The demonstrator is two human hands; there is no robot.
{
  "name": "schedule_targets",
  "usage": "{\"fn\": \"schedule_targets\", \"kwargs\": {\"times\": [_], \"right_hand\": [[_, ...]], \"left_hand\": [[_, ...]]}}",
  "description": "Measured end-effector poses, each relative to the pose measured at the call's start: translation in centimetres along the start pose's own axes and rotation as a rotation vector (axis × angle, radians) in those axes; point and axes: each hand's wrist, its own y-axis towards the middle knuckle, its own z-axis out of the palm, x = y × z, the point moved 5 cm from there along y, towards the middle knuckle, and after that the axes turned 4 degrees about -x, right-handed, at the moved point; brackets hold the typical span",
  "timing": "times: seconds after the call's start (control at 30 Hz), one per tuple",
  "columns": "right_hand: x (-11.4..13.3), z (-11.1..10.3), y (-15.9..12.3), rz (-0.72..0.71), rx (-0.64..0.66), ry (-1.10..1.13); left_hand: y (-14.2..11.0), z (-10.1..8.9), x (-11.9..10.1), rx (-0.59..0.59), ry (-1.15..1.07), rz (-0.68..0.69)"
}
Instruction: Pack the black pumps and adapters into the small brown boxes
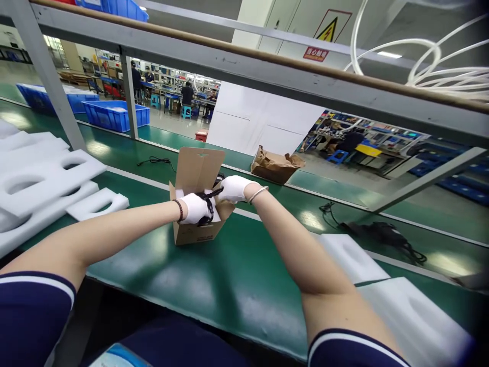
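White-trimmed navy sleeves [34, 318], white gloves [235, 189], beaded bracelet [178, 210], bangle [259, 194]

Grey door [296, 26] — lightning-bolt triangle [327, 31] — red label [316, 54], "当心触电".

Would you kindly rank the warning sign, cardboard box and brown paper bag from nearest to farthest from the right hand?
1. Cardboard box, beneath and left of the right hand.
2. Brown paper bag, farther across, to the right.
3. Warning sign, far in the background, upper right.
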Motion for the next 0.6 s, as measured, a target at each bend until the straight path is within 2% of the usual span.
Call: {"fn": "schedule_targets", "kwargs": {"times": [0.17, 0.23, 0.33, 0.43, 0.53, 0.6], "right_hand": [[-0.9, 0.4, -2.7, 0.062, 0.068, 0.107], [-0.5, 0.7, -2.8, 0.065, 0.002, 0.253], [1.2, 2.1, -2.2, 0.114, -0.176, 0.669], [3.6, 5.0, -1.4, 0.156, -0.205, 0.937], [5.2, 7.3, -0.7, 0.124, -0.121, 0.913], [5.3, 7.6, -0.3, 0.107, -0.111, 0.855]], "left_hand": [[-0.7, -1.9, 3.7, -0.205, 0.097, -0.107], [-0.7, -1.9, 4.6, -0.258, 0.105, -0.116], [-0.4, -1.1, 5.6, -0.32, -0.02, -0.123], [-0.3, 0.0, 6.5, -0.319, -0.188, -0.107], [-0.7, 0.7, 7.4, -0.269, -0.262, -0.092], [-1.1, 0.8, 7.9, -0.257, -0.283, -0.09]]}}
